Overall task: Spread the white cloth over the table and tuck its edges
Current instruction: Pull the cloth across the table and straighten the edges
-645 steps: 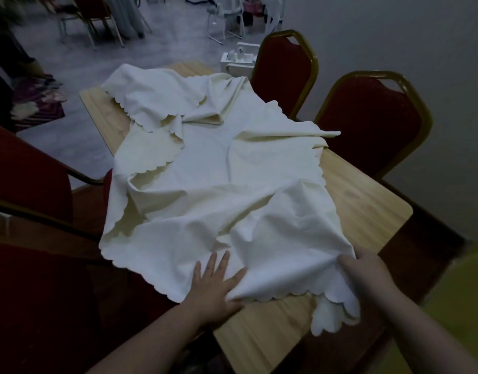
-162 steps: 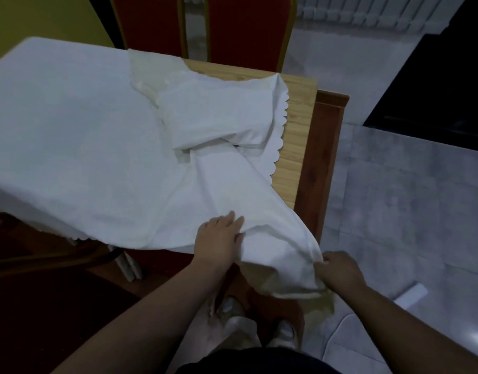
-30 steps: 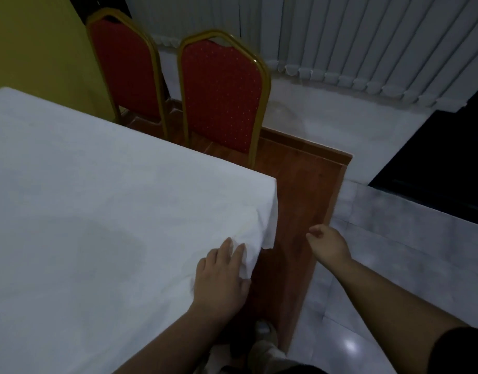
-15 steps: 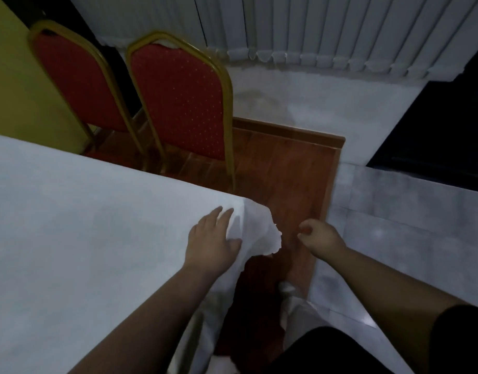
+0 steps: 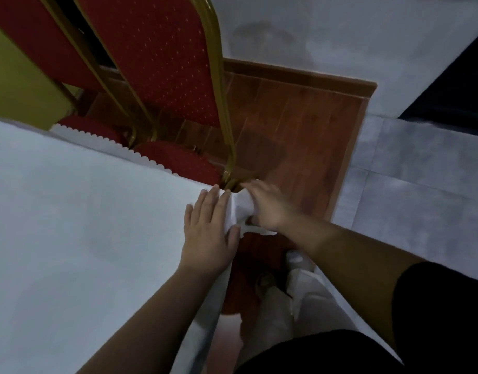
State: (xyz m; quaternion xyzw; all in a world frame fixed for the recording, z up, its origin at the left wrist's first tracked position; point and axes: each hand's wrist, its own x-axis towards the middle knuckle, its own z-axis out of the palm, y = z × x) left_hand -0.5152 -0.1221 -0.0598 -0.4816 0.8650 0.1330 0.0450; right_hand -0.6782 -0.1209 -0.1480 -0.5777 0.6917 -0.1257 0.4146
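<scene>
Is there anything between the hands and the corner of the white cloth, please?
Nothing visible: the left hand lies flat on the white cloth and the right hand grips its bunched corner.

Views: one only, worn on the person's head.
Direction: steeply down and forward, over both forearms.
Nearness: close; the left hand (image 5: 209, 233) and right hand (image 5: 267, 207) sit mid-frame at the table's (image 5: 70, 225) corner.
Frame edges: red chair (image 5: 162, 63) at top, wooden floor (image 5: 300, 136) and grey tiles beyond (wide-angle, so lines bend).
Shared scene: none.
</scene>
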